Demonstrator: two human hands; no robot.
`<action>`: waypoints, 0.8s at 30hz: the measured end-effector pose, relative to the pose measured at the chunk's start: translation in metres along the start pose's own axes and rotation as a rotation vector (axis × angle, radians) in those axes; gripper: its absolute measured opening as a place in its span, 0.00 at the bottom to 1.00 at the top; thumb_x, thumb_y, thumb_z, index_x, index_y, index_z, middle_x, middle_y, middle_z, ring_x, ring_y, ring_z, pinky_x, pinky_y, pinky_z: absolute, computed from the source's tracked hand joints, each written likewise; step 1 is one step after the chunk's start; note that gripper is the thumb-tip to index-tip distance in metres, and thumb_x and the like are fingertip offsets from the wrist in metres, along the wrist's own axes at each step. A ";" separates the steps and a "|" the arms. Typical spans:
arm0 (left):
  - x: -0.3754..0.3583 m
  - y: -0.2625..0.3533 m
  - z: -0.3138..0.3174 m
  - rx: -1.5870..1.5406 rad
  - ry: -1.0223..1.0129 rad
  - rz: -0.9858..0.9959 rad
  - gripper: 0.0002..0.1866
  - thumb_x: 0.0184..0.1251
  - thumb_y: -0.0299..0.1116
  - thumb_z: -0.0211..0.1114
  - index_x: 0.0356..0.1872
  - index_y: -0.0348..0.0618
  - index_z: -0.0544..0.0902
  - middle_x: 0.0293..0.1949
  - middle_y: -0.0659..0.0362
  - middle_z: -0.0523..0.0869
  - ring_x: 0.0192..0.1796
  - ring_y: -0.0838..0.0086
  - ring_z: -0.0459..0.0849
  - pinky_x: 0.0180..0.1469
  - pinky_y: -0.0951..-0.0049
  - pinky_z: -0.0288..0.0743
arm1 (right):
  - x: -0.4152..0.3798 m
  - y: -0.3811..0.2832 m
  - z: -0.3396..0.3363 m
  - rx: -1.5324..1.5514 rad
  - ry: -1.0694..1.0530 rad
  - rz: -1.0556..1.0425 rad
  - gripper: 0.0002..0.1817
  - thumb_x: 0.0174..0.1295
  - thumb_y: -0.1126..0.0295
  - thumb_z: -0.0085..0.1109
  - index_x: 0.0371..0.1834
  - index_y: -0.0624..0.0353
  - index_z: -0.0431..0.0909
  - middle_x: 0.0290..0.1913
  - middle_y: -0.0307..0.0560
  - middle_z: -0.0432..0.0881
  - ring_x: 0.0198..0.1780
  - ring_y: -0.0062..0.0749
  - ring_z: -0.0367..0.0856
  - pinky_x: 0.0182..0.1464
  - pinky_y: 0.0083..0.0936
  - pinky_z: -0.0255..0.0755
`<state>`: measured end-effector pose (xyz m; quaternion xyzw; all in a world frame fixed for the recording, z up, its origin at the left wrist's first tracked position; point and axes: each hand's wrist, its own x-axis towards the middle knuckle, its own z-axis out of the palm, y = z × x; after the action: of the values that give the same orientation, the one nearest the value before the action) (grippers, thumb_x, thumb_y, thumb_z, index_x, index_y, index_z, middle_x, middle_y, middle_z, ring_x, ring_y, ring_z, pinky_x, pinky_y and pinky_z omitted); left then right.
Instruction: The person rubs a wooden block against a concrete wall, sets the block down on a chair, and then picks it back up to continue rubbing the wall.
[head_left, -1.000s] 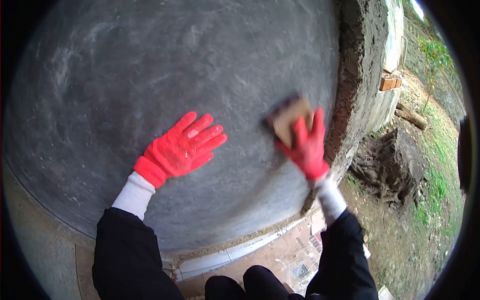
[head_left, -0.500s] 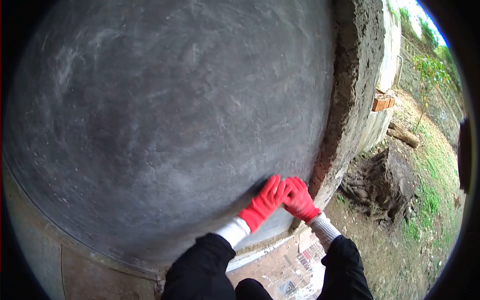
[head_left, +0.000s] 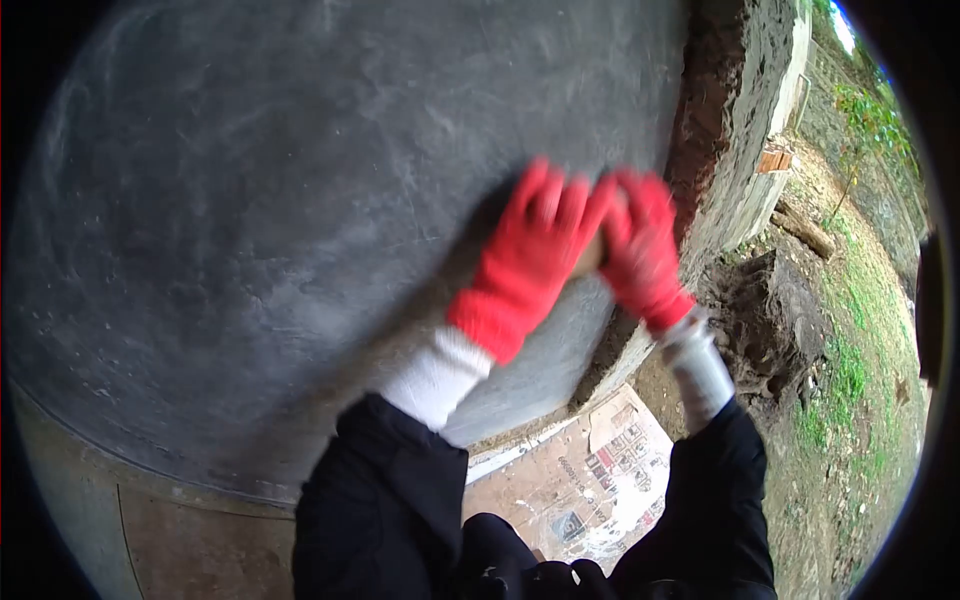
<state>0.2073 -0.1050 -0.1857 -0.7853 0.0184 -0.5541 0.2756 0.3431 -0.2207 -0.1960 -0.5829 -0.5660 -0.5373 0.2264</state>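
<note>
A dark grey, smooth-plastered wall [head_left: 300, 200] with pale streaks fills most of the view. My left hand [head_left: 525, 260], in a red glove with a white cuff, is up against it with the fingers bent forward. Close beside it, my right hand [head_left: 645, 250], gloved alike and smeared by motion, also has its fingers closed. Between the palms shows a small tan-brown piece [head_left: 590, 258]; the hands cover most of it, so its kind cannot be made out.
The wall ends on the right at a rough, broken concrete edge [head_left: 715, 150]. Below lies a printed cardboard sheet [head_left: 570, 480] with white splashes. Outside are a tree stump [head_left: 765, 320], a log [head_left: 803, 230], a brick [head_left: 775, 160] and grassy ground [head_left: 850, 370].
Both hands have moved together up the wall, from near its lower right corner, and look larger now. The view has shifted slightly, showing more of the cardboard.
</note>
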 end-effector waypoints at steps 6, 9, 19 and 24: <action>-0.306 0.122 0.003 -0.036 -0.449 -0.069 0.27 0.63 0.30 0.61 0.66 0.51 0.72 0.55 0.57 0.74 0.61 0.64 0.70 0.72 0.59 0.64 | -0.230 -0.160 0.061 0.799 -0.519 0.535 0.19 0.60 0.61 0.65 0.48 0.65 0.78 0.43 0.55 0.80 0.45 0.51 0.78 0.54 0.39 0.71; -0.305 0.106 -0.007 0.042 -0.538 -0.010 0.27 0.64 0.31 0.60 0.66 0.52 0.73 0.56 0.57 0.73 0.63 0.66 0.69 0.72 0.60 0.64 | -0.222 -0.169 0.070 0.806 -0.356 0.505 0.20 0.59 0.58 0.67 0.44 0.64 0.78 0.37 0.54 0.80 0.42 0.50 0.78 0.50 0.39 0.71; 0.005 -0.044 -0.050 0.042 -0.054 -0.054 0.29 0.54 0.26 0.66 0.61 0.56 0.77 0.56 0.59 0.70 0.62 0.63 0.68 0.67 0.49 0.67 | 0.060 -0.019 -0.025 0.083 -0.090 -0.095 0.33 0.40 0.69 0.70 0.56 0.49 0.77 0.57 0.55 0.75 0.58 0.54 0.75 0.65 0.55 0.64; -0.037 -0.022 -0.039 0.145 0.003 -0.022 0.33 0.57 0.27 0.67 0.66 0.61 0.75 0.60 0.60 0.68 0.64 0.63 0.67 0.69 0.50 0.66 | 0.013 -0.042 0.008 -0.017 0.221 -0.039 0.26 0.49 0.67 0.69 0.55 0.46 0.76 0.58 0.52 0.74 0.56 0.53 0.74 0.65 0.55 0.63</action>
<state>0.1523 -0.0903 -0.1986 -0.7625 -0.0298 -0.5583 0.3255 0.3049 -0.1977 -0.2014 -0.5108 -0.5444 -0.6074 0.2716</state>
